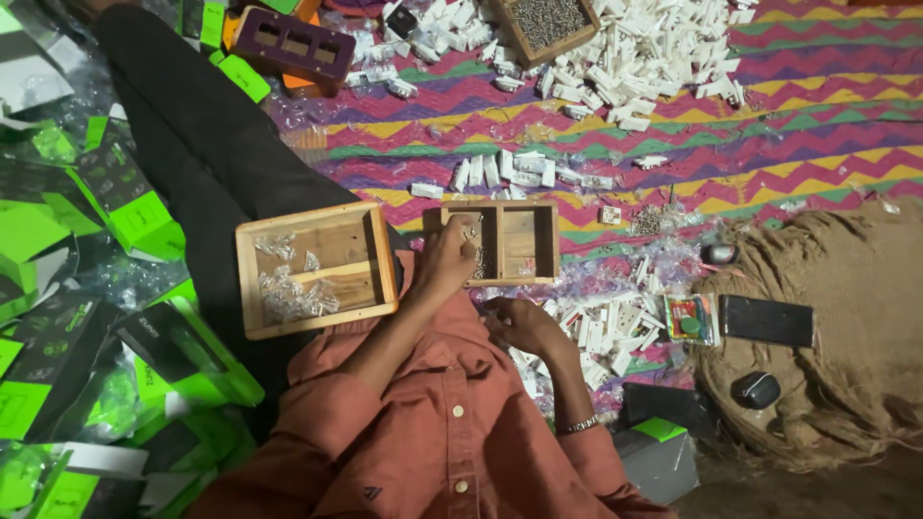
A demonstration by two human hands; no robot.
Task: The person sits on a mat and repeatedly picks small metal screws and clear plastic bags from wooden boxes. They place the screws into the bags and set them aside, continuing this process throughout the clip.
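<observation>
two wooden trays (315,269), two hands (447,259)

The person wears a rust-orange buttoned shirt (452,442) with rolled sleeves. A metal bracelet (580,424) circles the right wrist. Trousers (192,144) are black.

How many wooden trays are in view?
3: one wooden tray beside the left arm, a second tray under the left hand, and a third tray of small metal parts at the top edge, partly cut off.

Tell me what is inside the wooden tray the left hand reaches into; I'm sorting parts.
The wooden tray holds small metal screws in its left compartment, partly covered by the left hand. The right compartment shows bare wood and few bits, too small to identify.
</observation>
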